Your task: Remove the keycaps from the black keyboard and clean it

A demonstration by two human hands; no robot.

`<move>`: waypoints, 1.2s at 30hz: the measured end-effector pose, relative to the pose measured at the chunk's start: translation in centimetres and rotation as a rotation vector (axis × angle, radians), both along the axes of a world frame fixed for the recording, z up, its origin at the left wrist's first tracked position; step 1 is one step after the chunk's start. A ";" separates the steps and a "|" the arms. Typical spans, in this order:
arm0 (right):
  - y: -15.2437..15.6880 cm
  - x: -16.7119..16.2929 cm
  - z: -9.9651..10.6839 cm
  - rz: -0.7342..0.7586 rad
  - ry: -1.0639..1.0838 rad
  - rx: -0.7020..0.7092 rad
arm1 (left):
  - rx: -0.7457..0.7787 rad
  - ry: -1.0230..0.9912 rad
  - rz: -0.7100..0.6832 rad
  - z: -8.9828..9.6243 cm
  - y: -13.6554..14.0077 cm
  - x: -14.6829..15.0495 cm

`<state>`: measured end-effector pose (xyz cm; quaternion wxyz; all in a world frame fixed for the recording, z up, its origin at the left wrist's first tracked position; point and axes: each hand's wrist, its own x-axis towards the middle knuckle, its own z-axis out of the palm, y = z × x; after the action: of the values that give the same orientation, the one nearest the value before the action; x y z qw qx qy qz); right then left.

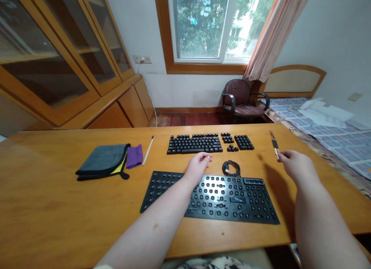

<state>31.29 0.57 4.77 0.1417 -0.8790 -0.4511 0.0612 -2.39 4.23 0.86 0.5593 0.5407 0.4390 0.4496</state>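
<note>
My left hand (pixel 198 166) hovers over the back edge of a black keyboard base (pixel 213 199) stripped of its keycaps. Its fingers are loosely curled, not closed up, and I see nothing in them. Out to the right, my right hand (pixel 295 164) pinches a slim tool (pixel 274 143) with a pale end, a black band and thin wire-like prongs pointing away from me. Black keycaps (pixel 194 143) lie in keyboard order behind the base, with a number-pad block (pixel 244 142) at their right. Between caps and base sits a coiled black USB cable (pixel 231 168).
On the left of the wooden table (pixel 52 191) lie a folded grey cloth (pixel 101 159), a purple cloth (pixel 135 156) and a thin white brush (pixel 148 151). Beyond the table stand a brown armchair (pixel 237 93), a glass-door cabinet (pixel 95 85) and a bed (pixel 324 133).
</note>
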 end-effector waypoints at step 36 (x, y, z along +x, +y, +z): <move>-2.1 1.9 -7.1 -0.192 -0.161 0.281 | 0.119 1.401 0.353 4.3 1.3 -12.5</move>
<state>33.19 -1.50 -2.35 0.2316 -0.8917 -0.3792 -0.0868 -14.91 5.51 5.15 0.0355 0.6523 0.7499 0.1043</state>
